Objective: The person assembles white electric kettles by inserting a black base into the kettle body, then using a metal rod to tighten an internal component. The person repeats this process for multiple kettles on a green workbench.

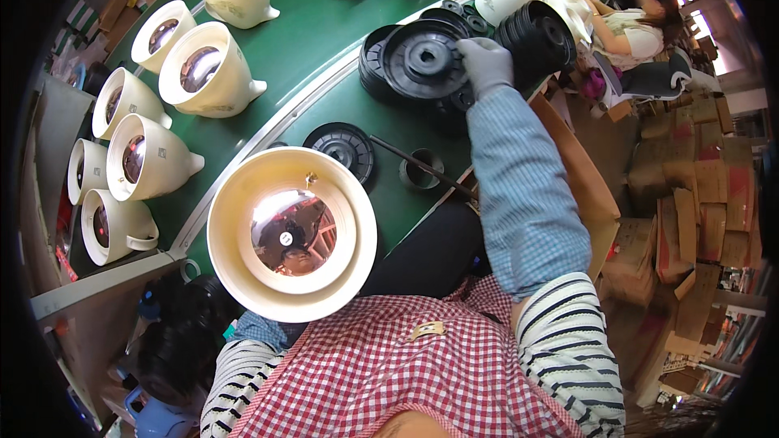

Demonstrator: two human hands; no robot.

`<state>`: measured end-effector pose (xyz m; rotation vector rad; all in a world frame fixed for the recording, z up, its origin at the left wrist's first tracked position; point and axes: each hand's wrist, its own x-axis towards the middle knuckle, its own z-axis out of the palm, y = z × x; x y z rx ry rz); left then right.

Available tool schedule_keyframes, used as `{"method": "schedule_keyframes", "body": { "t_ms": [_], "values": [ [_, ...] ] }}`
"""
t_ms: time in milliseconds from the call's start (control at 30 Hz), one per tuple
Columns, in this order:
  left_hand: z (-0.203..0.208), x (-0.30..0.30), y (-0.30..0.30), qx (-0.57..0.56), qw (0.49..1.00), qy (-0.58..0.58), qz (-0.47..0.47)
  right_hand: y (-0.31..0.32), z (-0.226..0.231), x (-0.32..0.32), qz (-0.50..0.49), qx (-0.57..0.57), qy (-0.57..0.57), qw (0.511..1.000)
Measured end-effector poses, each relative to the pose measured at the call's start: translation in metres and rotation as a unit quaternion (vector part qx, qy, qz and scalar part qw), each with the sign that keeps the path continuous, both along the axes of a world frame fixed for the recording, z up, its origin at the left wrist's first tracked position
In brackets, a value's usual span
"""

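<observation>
A cream jug-shaped shell (357, 264) with a shiny mirror-like bottom is tilted with its round mouth facing up at me, at the table's near edge. My left sleeve runs behind it, and the left hand is hidden there. My right hand (487, 63), in a grey glove, is closed on the rim of a black ribbed plastic disc (402, 73) atop a stack of similar discs. Another black disc (350, 142) lies flat on the green table, just beyond the jug shell. Beside it are a dark rod (398, 152) and a short dark ring-shaped cup (408, 174).
Several cream jug shells (231, 85) lie on the green table (300, 24) at the left, beyond a metal rail (284, 118); others line the far side. More black discs (540, 32) are stacked right of my hand. A cardboard box (596, 203) flanks my right arm. Co-workers sit at both sides.
</observation>
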<state>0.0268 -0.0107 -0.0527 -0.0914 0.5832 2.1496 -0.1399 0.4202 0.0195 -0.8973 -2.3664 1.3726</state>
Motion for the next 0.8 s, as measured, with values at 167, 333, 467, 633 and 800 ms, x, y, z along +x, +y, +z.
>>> {"method": "schedule_keyframes", "body": {
  "t_ms": [167, 333, 467, 633, 800],
  "values": [
    [0.0, 0.001, 0.012, 0.019, 1.0, 0.011, -0.017, 0.025, 0.043, 0.18, 0.171, -0.135, 0.155, 0.964],
    [-0.004, 0.015, 0.042, 0.054, 0.997, 0.004, -0.063, -0.036, 0.053, 0.385, 0.441, -0.297, -0.039, 0.846],
    [-0.002, 0.032, 0.07, 0.077, 0.989, 0.002, -0.124, -0.056, 0.045, 0.453, 0.449, -0.416, 0.007, 0.791],
    [0.0, 0.049, 0.096, 0.091, 0.979, 0.002, -0.182, -0.046, 0.056, 0.467, 0.461, -0.455, -0.046, 0.761],
    [0.003, 0.066, 0.11, 0.087, 0.97, -0.002, -0.228, -0.05, 0.061, 0.476, 0.479, -0.358, -0.099, 0.796]
  ]
}}
